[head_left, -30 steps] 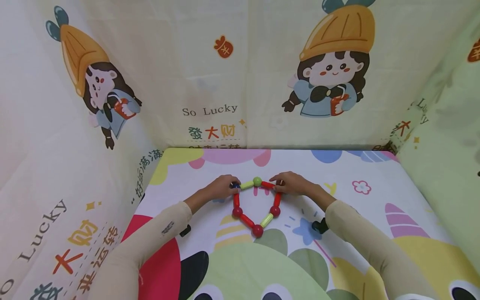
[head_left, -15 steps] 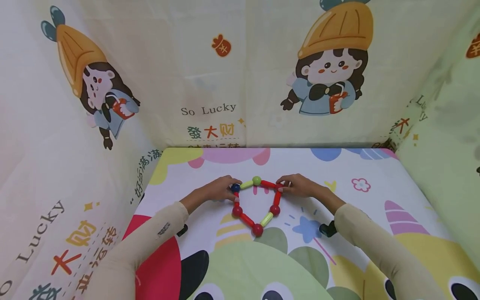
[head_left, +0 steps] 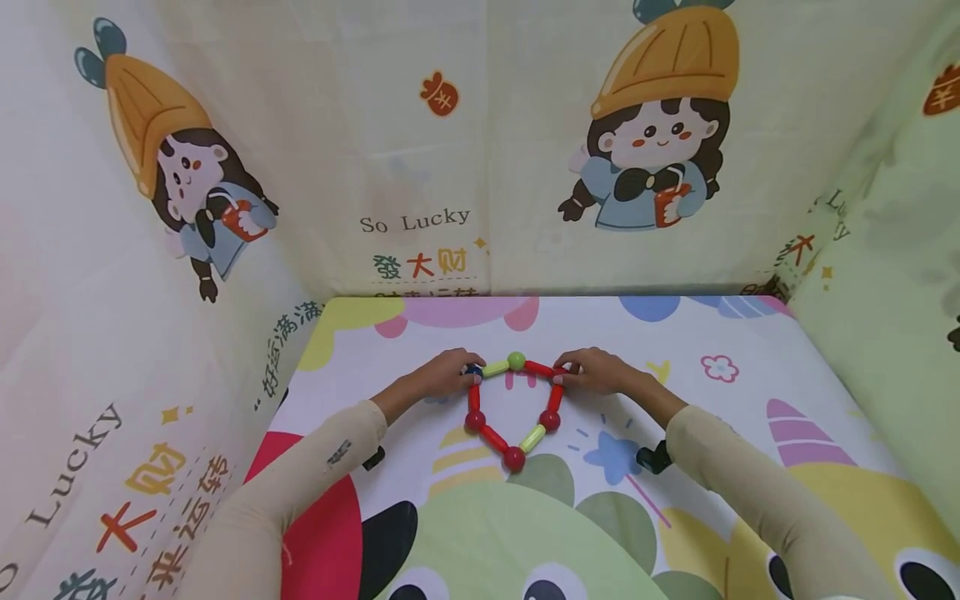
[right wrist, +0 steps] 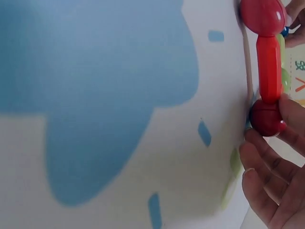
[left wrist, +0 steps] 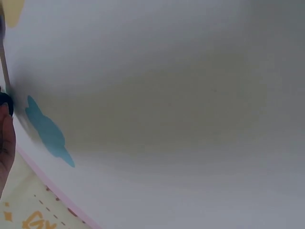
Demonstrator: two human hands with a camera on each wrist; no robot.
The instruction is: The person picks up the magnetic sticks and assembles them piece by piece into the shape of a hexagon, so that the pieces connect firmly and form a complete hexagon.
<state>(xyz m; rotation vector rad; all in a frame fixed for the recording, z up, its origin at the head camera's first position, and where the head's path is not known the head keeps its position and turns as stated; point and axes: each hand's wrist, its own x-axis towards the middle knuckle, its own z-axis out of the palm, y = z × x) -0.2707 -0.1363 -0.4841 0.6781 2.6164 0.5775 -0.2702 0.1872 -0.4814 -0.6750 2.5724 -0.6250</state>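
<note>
A closed ring of magnetic rods and balls lies on the table; its red rod (head_left: 493, 439) and yellow-green rod (head_left: 532, 438) meet at a red ball (head_left: 513, 458) nearest me. My left hand (head_left: 444, 374) pinches the dark blue ball (head_left: 473, 372) at the ring's upper left corner; that ball (left wrist: 6, 101) barely shows at the left wrist view's edge. At the upper right corner, thumb and fingers of my right hand (head_left: 597, 370) pinch a dark red ball (right wrist: 267, 118), joined to a red rod (right wrist: 269, 69). Between the hands sits a green ball (head_left: 516, 361).
The table (head_left: 675, 400) wears a cloth printed with cartoon shapes. Behind it and at both sides hangs a pale printed curtain (head_left: 525, 167). A small dark device (head_left: 654, 457) is at the right wrist, with another (head_left: 373, 458) at the left.
My right hand has drawn slightly right, from over the upper right corner onto its ball. The left fingers spread around the blue ball, then closed in again. The ring has barely shifted.
</note>
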